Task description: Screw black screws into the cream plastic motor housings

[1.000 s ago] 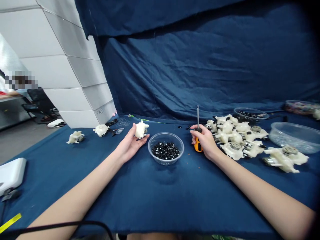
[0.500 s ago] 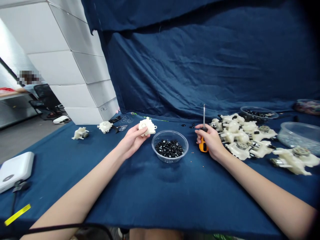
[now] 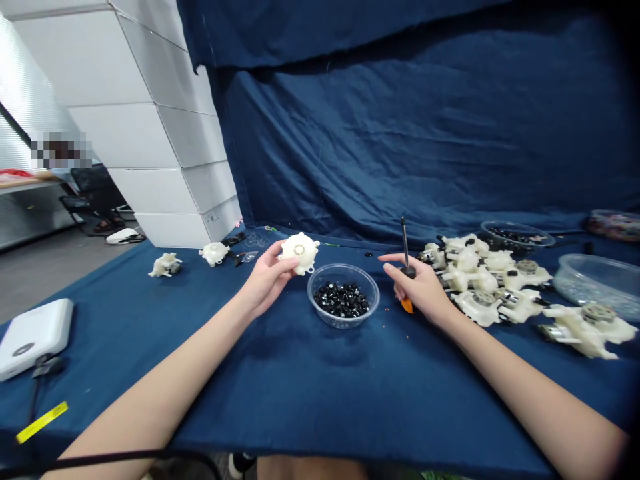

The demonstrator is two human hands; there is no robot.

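Note:
My left hand [image 3: 267, 280] holds a white plastic housing [image 3: 299, 252] just left of a clear bowl [image 3: 343, 294] filled with small black parts. Its round face with a centre hole is turned toward me. My right hand [image 3: 420, 288] grips an orange-handled screwdriver [image 3: 405, 267] with the shaft pointing up, and the forefinger stretches left toward the bowl. The hand rests on the blue cloth to the right of the bowl.
A pile of white housings with motors [image 3: 493, 280] lies right of my right hand. Clear tubs [image 3: 597, 277] and a dish of black parts [image 3: 515, 233] sit at the far right. Two loose housings [image 3: 165, 265] lie at left. A white device [image 3: 33, 337] sits near the left edge.
My left hand has lifted and turned the housing so its round face shows. My right hand has tilted the screwdriver and stretched its forefinger toward the bowl.

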